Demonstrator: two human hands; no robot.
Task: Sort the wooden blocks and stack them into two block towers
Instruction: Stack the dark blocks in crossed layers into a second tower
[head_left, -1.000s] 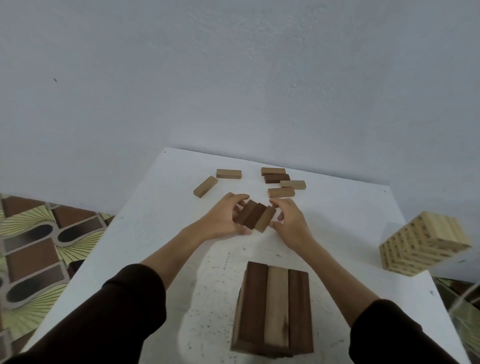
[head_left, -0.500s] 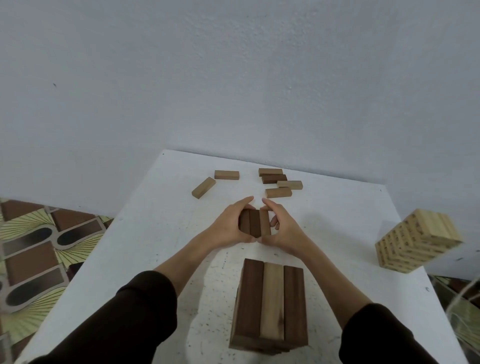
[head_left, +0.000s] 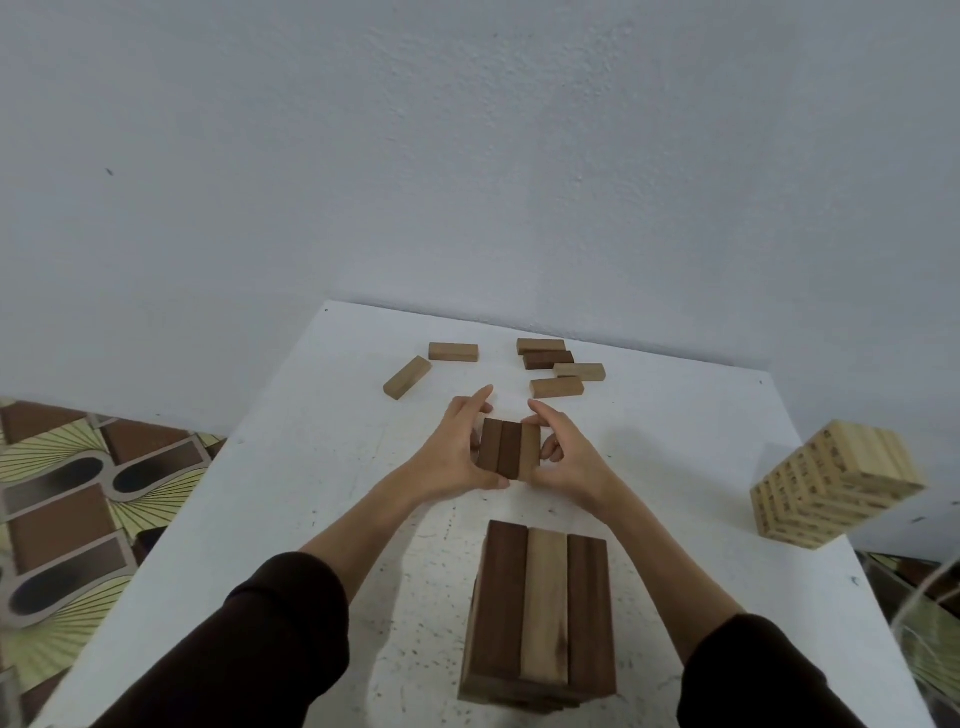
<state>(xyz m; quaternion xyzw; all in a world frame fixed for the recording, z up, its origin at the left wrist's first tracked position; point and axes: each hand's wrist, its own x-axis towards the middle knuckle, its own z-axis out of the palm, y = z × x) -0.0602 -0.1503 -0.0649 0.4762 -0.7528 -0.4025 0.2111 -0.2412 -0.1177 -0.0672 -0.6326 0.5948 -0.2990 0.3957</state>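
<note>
At mid-tabletop (head_left: 322, 467), the left hand (head_left: 457, 457) and right hand (head_left: 566, 462) together clasp a row of three blocks (head_left: 508, 448) from either side, between the dark tower (head_left: 540, 618) at the near edge and six loose blocks (head_left: 556, 387) toward the far edge, with the pale tower (head_left: 831, 488) by the right edge.

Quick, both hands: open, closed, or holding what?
Left hand: gripping the row of three brown wooden blocks from its left side.
Right hand: gripping the same row from its right.
</note>
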